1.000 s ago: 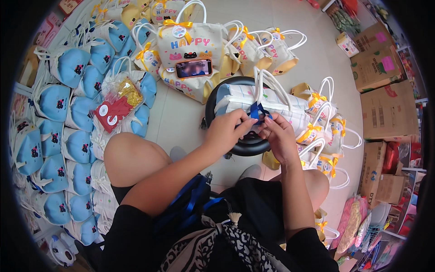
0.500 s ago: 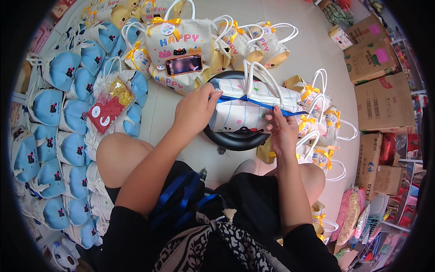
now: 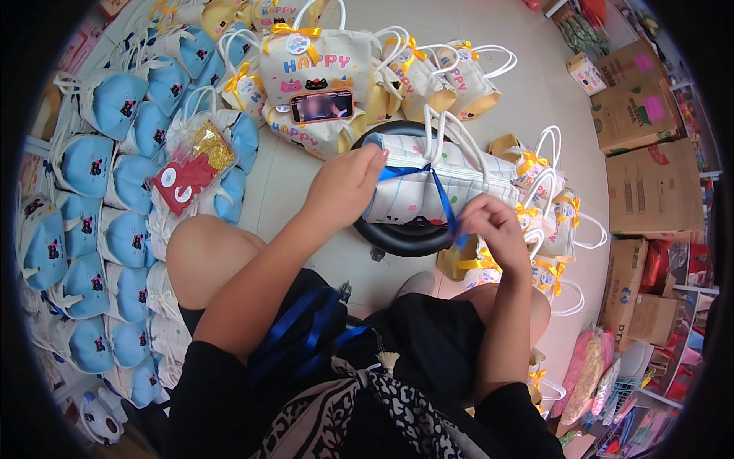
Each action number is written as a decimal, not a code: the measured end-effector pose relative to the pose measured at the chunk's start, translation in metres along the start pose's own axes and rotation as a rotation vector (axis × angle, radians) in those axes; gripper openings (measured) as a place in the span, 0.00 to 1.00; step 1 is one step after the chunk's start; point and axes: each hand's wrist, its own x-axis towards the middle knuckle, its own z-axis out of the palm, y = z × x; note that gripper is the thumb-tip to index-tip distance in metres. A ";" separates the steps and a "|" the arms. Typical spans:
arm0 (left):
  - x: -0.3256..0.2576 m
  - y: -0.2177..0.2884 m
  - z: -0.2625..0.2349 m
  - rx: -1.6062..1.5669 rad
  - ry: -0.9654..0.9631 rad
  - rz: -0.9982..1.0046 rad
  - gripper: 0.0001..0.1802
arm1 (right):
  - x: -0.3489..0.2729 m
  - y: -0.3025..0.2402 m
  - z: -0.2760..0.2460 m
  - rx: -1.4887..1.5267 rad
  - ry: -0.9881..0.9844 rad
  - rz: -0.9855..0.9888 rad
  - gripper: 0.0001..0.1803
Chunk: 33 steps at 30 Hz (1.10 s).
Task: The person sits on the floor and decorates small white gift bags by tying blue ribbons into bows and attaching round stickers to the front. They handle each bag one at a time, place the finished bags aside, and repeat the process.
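At frame centre, a white gift bag point(image 3: 451, 180) lies on a black stool point(image 3: 401, 237). The left hand point(image 3: 348, 183) presses its blue ribbon point(image 3: 442, 200) down, fingers together; the right hand point(image 3: 493, 229) pinches the ribbon's lower end.

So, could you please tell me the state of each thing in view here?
White bag: lying on its side on the black stool.
Blue ribbon: stretched between both hands.
Left hand: pressing the ribbon on the bag.
Right hand: pinching the ribbon's end.
Phone: screen lit.
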 end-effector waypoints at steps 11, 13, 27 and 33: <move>-0.006 0.007 0.016 0.282 0.085 -0.007 0.31 | 0.031 0.009 0.038 -0.260 0.400 -0.040 0.12; -0.006 0.007 0.016 0.173 0.006 -0.094 0.32 | 0.037 0.009 0.043 -0.065 0.349 0.022 0.11; 0.001 0.009 -0.004 -0.021 -0.123 0.013 0.31 | 0.048 0.011 0.057 -0.166 0.476 0.015 0.06; 0.008 0.006 -0.023 0.070 -0.152 -0.021 0.25 | 0.047 0.013 0.067 -0.473 0.491 -0.049 0.07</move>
